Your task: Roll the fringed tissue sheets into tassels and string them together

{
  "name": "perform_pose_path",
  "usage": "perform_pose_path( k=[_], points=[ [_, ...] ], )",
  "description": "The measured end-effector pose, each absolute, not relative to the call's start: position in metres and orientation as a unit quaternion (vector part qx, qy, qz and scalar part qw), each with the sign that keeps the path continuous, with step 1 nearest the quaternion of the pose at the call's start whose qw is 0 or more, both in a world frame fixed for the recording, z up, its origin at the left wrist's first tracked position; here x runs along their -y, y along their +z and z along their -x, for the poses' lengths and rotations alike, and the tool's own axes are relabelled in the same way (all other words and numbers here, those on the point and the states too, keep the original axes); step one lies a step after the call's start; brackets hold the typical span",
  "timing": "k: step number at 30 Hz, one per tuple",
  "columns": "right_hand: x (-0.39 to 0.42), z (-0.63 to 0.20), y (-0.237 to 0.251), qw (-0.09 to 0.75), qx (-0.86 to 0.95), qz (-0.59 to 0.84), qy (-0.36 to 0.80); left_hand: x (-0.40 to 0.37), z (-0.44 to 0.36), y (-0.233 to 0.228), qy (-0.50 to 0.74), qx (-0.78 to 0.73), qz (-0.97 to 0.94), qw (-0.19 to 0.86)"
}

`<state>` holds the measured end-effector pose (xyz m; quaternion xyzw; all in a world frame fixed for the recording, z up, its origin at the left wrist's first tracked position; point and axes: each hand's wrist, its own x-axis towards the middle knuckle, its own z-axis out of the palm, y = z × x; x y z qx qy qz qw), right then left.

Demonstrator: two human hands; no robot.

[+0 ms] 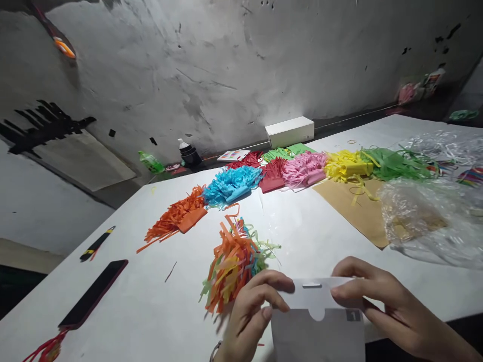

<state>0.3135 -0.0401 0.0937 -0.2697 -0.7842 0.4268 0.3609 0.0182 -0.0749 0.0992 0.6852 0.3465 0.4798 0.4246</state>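
At the near edge I hold a white card box [317, 337] with a slotted flap along its top, a half-round tab and a grey "1" mark. My left hand [256, 311] pinches the flap's left corner between thumb and fingers. The right corner is gripped by my right hand [388, 301], its thumb on the front face. Just beyond my left hand lies a multicoloured tissue paper tassel [234, 256], mostly orange with some yellow, green and blue strips. The lower part of the box runs out of view.
Fringed paper bundles in orange [177, 216], blue [232, 186], pink [305, 168] and yellow [347, 166] cross the white table. Clear plastic wrap [426, 221] partly covers brown paper [350, 211] at right. A phone [94, 294] and a utility knife [97, 244] lie left.
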Motion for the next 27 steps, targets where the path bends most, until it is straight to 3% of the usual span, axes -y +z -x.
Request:
perform_pose_path(
  k=[6, 13, 21, 27],
  points=[
    [0.035, -0.293, 0.128, 0.228, 0.885, 0.327, 0.24, 0.074, -0.031, 0.097, 0.455, -0.365, -0.725, 0.366],
    [0.011, -0.26, 0.144, 0.067, 0.908, 0.318, 0.263, 0.077, -0.036, 0.088, 0.49, -0.375, -0.692, 0.375],
    [0.004, -0.257, 0.151, -0.001, 0.918, 0.312, 0.245, 0.08, -0.042, 0.079, 0.476, -0.396, -0.67, 0.41],
    [-0.007, -0.258, 0.144, 0.042, 0.916, 0.286, 0.278, 0.083, -0.042, 0.073, 0.479, -0.425, -0.622, 0.451]
  ],
)
